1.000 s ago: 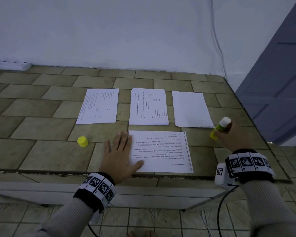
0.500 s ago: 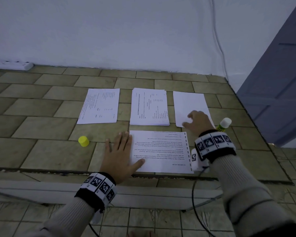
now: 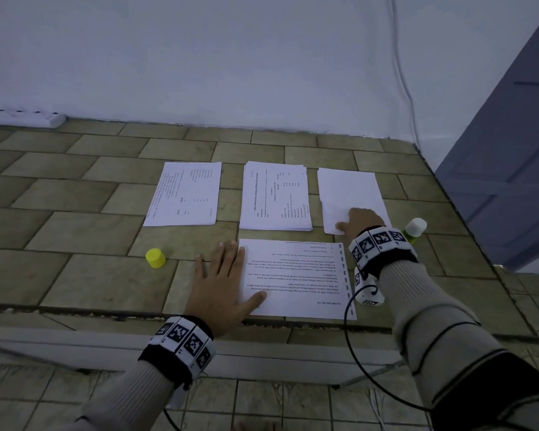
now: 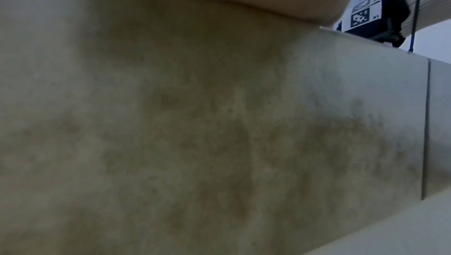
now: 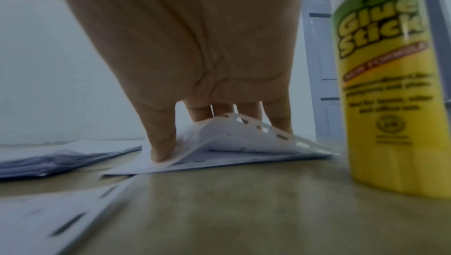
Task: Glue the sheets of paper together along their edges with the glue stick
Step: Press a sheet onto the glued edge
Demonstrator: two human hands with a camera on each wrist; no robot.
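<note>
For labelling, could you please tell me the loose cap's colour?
Yellow small round plastic cap; head view.

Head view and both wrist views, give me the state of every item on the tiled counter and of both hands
Glue stick: uncapped, upright on the tiled counter, not held.
Yellow cap: off, alone on the counter.
Nearest printed sheet: flat, held down.
Left hand: flat, resting on that sheet's left edge.
Right-hand blank stack: top sheet's near edge bowed up.
Right hand: pinching that edge.
Middle stack: flat.
Left sheet: flat.

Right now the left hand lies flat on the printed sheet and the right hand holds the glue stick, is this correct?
Not quite. The right hand pinches up the edge of the blank sheet; the glue stick stands free beside it, as the right wrist view shows. The left hand does lie flat on the printed sheet.
</note>
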